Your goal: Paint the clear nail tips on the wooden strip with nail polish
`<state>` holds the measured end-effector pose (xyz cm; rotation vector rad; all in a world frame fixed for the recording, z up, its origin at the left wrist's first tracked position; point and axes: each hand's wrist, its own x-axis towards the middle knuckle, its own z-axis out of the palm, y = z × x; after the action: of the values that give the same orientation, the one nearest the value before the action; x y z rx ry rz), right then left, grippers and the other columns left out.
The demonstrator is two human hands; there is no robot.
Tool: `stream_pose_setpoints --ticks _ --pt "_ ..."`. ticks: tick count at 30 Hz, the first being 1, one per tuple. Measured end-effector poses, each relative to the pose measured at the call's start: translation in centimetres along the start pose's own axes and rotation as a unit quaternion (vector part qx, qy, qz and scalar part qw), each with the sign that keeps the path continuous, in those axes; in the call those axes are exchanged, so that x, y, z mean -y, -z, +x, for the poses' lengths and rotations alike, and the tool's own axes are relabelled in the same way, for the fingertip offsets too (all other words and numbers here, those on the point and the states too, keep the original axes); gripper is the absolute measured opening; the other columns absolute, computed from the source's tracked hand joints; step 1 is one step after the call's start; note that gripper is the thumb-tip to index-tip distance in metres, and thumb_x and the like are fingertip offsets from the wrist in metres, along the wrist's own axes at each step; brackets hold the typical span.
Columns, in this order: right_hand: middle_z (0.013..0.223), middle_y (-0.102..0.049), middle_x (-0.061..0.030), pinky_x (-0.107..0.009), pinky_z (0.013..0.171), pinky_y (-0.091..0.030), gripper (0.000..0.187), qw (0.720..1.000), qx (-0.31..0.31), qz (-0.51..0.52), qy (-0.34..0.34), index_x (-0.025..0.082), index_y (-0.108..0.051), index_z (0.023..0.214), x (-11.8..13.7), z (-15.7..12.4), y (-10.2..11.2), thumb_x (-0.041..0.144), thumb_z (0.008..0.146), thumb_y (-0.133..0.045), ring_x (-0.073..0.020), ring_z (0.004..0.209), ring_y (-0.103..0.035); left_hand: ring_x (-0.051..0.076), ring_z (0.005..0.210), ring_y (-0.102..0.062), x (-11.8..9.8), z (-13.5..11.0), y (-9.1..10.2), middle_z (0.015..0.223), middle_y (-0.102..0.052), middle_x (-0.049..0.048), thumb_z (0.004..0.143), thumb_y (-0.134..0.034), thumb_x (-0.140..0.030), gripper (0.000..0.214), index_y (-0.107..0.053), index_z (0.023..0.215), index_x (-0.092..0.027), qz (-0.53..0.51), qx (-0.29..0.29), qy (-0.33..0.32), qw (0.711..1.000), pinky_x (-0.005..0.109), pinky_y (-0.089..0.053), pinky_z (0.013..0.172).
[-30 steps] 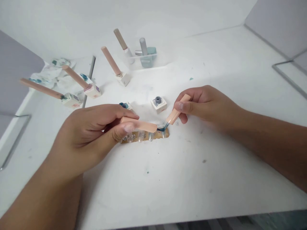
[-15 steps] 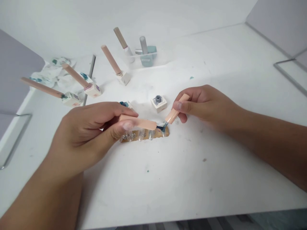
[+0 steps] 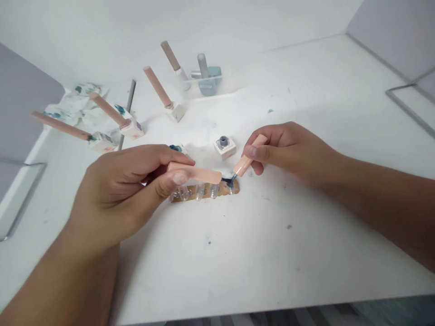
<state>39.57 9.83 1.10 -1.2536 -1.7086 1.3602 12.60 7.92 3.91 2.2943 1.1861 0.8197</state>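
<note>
Between thumb and fingers, my left hand (image 3: 136,185) pinches a peach nail polish brush cap (image 3: 200,174), its dark brush pointing right. My right hand (image 3: 275,149) grips a second peach brush cap (image 3: 250,156), tilted down to the left. Both brush tips, dark with blue polish, meet over the right end of a brown strip (image 3: 222,189) that carries several clear nail tips (image 3: 200,192). Behind the strip stands an uncapped white bottle (image 3: 224,147) with a grey neck. Another bottle with blue polish at its mouth (image 3: 176,148) is partly hidden by my left hand.
Several capped white bottles with long peach caps (image 3: 157,87) stand at the back left, near stained crumpled tissues (image 3: 73,106). A clear tray (image 3: 226,89) holds teal bottles (image 3: 208,86) at the back. Small polish spots mark the white table (image 3: 265,262).
The two hands and their brushes hold nearly the same pose, tips still touching. The whole view has shifted very slightly.
</note>
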Motion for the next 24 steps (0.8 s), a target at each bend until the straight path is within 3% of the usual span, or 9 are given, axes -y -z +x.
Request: stream_pose_setpoints --ticks 4,9,14,20,24 --pt "0.056 -0.062 0.0010 -0.025 0.040 -0.022 0.028 1.000 0.001 0.010 0.017 0.019 -0.068 0.064 0.05 -0.02 -0.04 0.033 0.088 -0.069 -0.0036 0.043 -0.040 0.011 0.067 -0.063 -0.12 0.03 -0.12 0.073 -0.069 -0.0030 0.089 -0.066 -0.022 0.009 -0.073 0.094 -0.025 -0.018 0.024 -0.022 0.999 0.021 -0.045 0.053" --pt "0.057 -0.062 0.0008 -0.025 0.040 -0.021 0.028 1.000 0.004 0.011 -0.004 0.018 -0.068 0.065 0.13 -0.01 -0.04 0.032 0.089 -0.068 -0.0034 0.043 -0.040 0.010 0.070 -0.063 0.04 -0.31 -0.19 0.077 -0.071 -0.0021 0.087 -0.070 -0.022 0.008 -0.075 0.093 -0.023 -0.018 -0.017 0.013 1.000 0.020 -0.045 0.056" --pt "0.056 -0.062 0.0013 -0.025 0.040 -0.021 0.028 1.000 -0.002 0.005 -0.009 0.019 -0.069 0.064 0.15 0.03 -0.04 0.033 0.088 -0.068 -0.0039 0.043 -0.040 0.011 0.072 -0.064 0.05 -0.23 -0.19 0.078 -0.071 -0.0014 0.087 -0.069 -0.020 0.010 -0.075 0.095 -0.023 -0.026 0.010 -0.014 0.999 0.021 -0.046 0.056" --pt "0.056 -0.062 0.0012 -0.025 0.040 -0.023 0.030 1.000 -0.002 0.004 -0.011 0.020 -0.067 0.063 0.04 -0.02 -0.02 0.035 0.088 -0.069 -0.0044 0.044 -0.042 0.010 0.068 -0.064 0.00 -0.24 -0.12 0.074 -0.071 -0.0020 0.086 -0.070 -0.025 0.008 -0.075 0.092 -0.023 -0.007 -0.011 0.017 1.000 0.020 -0.043 0.052" --pt "0.057 -0.063 0.0012 -0.024 0.040 -0.023 0.029 1.000 -0.007 -0.006 -0.025 0.020 -0.068 0.063 0.05 0.03 -0.01 0.034 0.088 -0.068 -0.0046 0.045 -0.042 0.009 0.069 -0.063 0.20 -0.11 -0.06 0.074 -0.070 -0.0033 0.087 -0.069 -0.021 0.009 -0.074 0.094 -0.023 -0.031 0.004 -0.012 0.999 0.019 -0.043 0.054"
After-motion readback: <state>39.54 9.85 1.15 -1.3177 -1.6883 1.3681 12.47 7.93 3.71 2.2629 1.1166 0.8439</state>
